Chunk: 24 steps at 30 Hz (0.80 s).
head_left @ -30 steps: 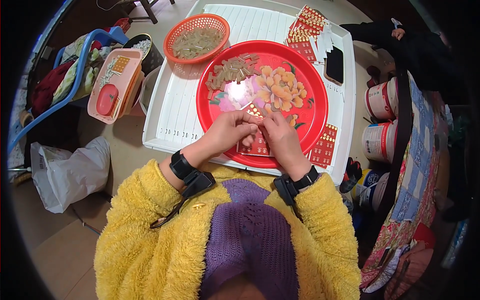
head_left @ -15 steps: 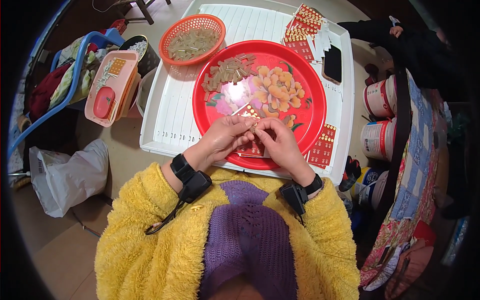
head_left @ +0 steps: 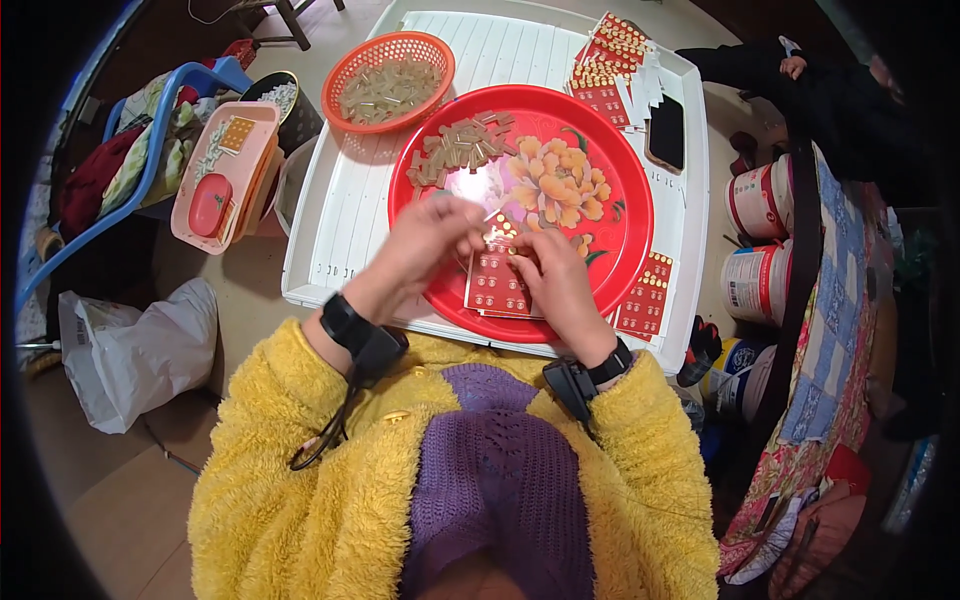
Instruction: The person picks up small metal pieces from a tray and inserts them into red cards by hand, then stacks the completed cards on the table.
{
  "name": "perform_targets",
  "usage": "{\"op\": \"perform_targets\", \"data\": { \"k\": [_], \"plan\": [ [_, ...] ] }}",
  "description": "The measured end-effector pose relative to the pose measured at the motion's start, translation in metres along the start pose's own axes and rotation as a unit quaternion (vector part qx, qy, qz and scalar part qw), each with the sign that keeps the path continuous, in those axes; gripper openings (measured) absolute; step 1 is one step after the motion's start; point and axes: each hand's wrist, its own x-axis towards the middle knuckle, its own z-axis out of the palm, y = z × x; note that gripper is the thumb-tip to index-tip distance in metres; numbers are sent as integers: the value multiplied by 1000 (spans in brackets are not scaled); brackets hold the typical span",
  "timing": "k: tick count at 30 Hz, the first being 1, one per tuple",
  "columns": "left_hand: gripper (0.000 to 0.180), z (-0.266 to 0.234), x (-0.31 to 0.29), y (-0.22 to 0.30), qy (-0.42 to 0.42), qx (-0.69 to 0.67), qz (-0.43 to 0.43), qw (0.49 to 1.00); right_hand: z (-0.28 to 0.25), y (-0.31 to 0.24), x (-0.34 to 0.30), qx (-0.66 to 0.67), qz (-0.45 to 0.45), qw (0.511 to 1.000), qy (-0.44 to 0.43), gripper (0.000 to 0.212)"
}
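My left hand is raised over the left part of the red round tray, blurred, its fingers curled in a pinch; what they hold, if anything, is hidden. My right hand rests at a red card dotted with small gold round pieces, lying in the tray's near part. Thumb and forefinger pinch together at the card's upper right, by a gold piece; I cannot make out what is between them. Farther off in the tray lies a heap of short translucent tubes.
An orange basket of similar tubes stands at the far left of the white table. Red cards lie at the right, more at the far right by a phone. Pink trays stand left; buckets stand right.
My hands have parted: the left has moved up and left, away from the right. More of the red card shows between them. My right hand has barely moved.
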Motion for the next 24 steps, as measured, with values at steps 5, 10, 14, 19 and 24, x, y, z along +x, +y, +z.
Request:
{"op": "perform_targets", "data": {
  "k": [5,10,14,19,24],
  "plan": [
    [13,-23,20,84,77,124,152,978,5,-6,4,-119,-81,990,8,15],
    [18,-49,31,113,175,472,408,762,6,-11,9,-164,-74,983,-28,13],
    [22,-40,26,82,73,701,330,628,6,-1,12,-132,-61,989,-28,13],
    [18,-22,29,49,139,773,278,553,4,-7,12,-165,-38,984,-56,14],
    [13,-21,39,39,166,772,293,539,3,-11,15,-178,-60,980,-56,16]
  ]
}}
